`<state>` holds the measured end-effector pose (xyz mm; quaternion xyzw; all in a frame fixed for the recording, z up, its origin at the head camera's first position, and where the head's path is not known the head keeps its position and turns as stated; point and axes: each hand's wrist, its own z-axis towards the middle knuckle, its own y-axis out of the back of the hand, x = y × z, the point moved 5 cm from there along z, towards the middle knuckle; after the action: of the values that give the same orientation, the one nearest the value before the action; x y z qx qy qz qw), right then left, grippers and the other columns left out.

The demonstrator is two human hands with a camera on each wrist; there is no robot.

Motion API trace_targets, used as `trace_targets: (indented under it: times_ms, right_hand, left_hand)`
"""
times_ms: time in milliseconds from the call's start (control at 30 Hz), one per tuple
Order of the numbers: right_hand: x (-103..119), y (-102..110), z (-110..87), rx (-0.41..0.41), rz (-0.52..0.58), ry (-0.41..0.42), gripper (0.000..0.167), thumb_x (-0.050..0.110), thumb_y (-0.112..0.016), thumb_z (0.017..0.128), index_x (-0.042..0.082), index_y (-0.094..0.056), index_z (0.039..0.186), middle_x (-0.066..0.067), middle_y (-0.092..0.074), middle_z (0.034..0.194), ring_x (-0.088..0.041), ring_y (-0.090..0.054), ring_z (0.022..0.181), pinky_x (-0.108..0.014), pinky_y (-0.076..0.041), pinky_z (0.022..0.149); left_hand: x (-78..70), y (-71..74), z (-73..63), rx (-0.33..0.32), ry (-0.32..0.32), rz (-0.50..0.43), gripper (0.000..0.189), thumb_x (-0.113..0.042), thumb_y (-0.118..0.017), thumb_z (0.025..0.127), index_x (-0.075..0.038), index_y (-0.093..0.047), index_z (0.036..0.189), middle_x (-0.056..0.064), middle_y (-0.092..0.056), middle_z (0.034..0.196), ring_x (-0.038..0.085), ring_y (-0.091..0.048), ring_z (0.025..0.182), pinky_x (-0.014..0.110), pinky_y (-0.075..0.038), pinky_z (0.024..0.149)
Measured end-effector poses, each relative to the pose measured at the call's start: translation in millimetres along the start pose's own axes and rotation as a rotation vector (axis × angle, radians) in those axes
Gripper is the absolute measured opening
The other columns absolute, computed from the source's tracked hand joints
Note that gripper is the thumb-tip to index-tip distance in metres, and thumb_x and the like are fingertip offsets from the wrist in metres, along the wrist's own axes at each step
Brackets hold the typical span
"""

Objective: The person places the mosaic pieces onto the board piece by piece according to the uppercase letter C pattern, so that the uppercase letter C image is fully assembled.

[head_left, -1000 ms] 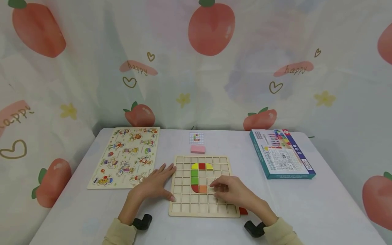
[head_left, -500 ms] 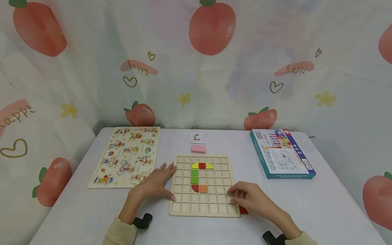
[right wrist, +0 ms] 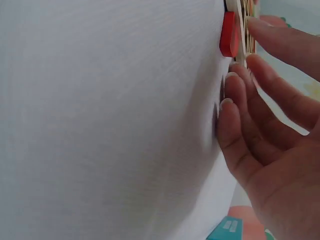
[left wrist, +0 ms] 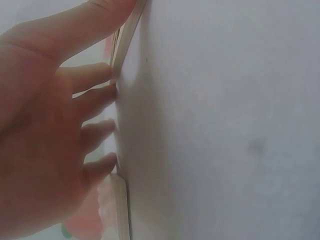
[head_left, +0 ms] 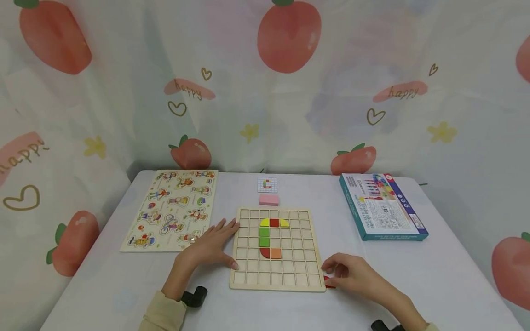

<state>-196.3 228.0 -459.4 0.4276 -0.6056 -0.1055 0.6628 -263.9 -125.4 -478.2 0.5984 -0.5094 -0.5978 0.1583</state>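
Note:
A wooden grid board lies on the table with coloured pieces set in a C-like pattern. The pattern includes yellow quarter-rounds, green squares, a red square, a red quarter-round and an orange square. My left hand is spread along the board's left edge, thumb and fingertips against it. Beside the board's lower right corner is a loose red piece, partly covered by the hand in the head view. My right hand hovers there, thumb and index apart, thumb nearest the piece.
Behind the board lie a pink block and a small pattern card. A wooden picture puzzle lies to the left, under the left fingers' side. At the right rests a flat teal-edged box.
My right hand has moved right and toward me, from over the board's grid to the red piece at its corner. The left hand has stayed on the board's edge.

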Motion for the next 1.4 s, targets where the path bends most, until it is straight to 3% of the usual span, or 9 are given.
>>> trace_targets:
  times_ms: [300,567,800,1033,1267,1400]
  right_hand:
    - [1.3,-2.0,-1.1,0.046,-0.036,-0.038,0.036,0.018,-0.089,0.078,0.007,-0.07,0.107,0.004,-0.06,0.086,-0.004,-0.051,0.074,-0.019,-0.046,0.061]
    - [1.3,-4.6,-2.2,0.044,-0.056,0.025,0.027,0.011,-0.086,0.08,0.009,-0.068,0.099,0.006,-0.061,0.093,-0.003,-0.051,0.076,-0.02,-0.048,0.063]
    - [0.5,-4.9,-2.5,0.054,-0.014,-0.021,0.023,0.009,-0.083,0.083,0.012,-0.064,0.096,0.005,-0.06,0.086,-0.002,-0.051,0.074,-0.02,-0.047,0.062]
    - [2.0,-3.7,-2.1,0.061,-0.027,-0.001,0.02,0.01,-0.084,0.083,0.011,-0.068,0.095,0.006,-0.06,0.085,0.0,-0.05,0.072,-0.019,-0.046,0.06]
    - [3.2,-3.7,2.1,0.04,-0.047,-0.042,0.028,0.009,-0.083,0.084,0.005,-0.068,0.107,0.004,-0.062,0.089,-0.002,-0.049,0.074,-0.019,-0.046,0.061]
    - [3.5,-3.8,2.4,0.025,-0.067,-0.056,0.024,0.009,-0.083,0.084,0.006,-0.068,0.104,0.005,-0.06,0.085,-0.001,-0.048,0.072,-0.02,-0.046,0.059]
  left_hand:
    - [-2.4,-0.3,-0.2,0.005,0.001,-0.014,0.11,-0.039,-0.093,0.071,-0.013,-0.035,0.162,0.004,-0.024,0.171,0.033,-0.01,0.161,0.055,-0.012,0.131]
    - [-0.2,-1.4,0.4,0.009,0.012,-0.008,0.11,-0.039,-0.093,0.071,-0.014,-0.035,0.162,0.003,-0.024,0.172,0.032,-0.01,0.161,0.053,-0.011,0.131]
    - [0.3,-1.8,-0.1,0.007,0.002,-0.013,0.11,-0.039,-0.093,0.072,-0.014,-0.035,0.162,0.002,-0.024,0.172,0.031,-0.009,0.161,0.053,-0.011,0.131]
    - [-1.4,-1.2,-0.6,0.013,-0.001,-0.006,0.111,-0.039,-0.093,0.072,-0.014,-0.034,0.162,0.003,-0.023,0.172,0.032,-0.01,0.161,0.053,-0.011,0.131]
    - [0.3,0.5,0.9,0.004,0.005,-0.009,0.111,-0.039,-0.093,0.071,-0.014,-0.034,0.162,0.002,-0.023,0.172,0.031,-0.009,0.161,0.054,-0.01,0.131]
    - [0.3,1.4,1.1,0.007,0.001,-0.008,0.111,-0.039,-0.093,0.072,-0.014,-0.034,0.162,0.003,-0.023,0.172,0.032,-0.009,0.161,0.054,-0.011,0.131]
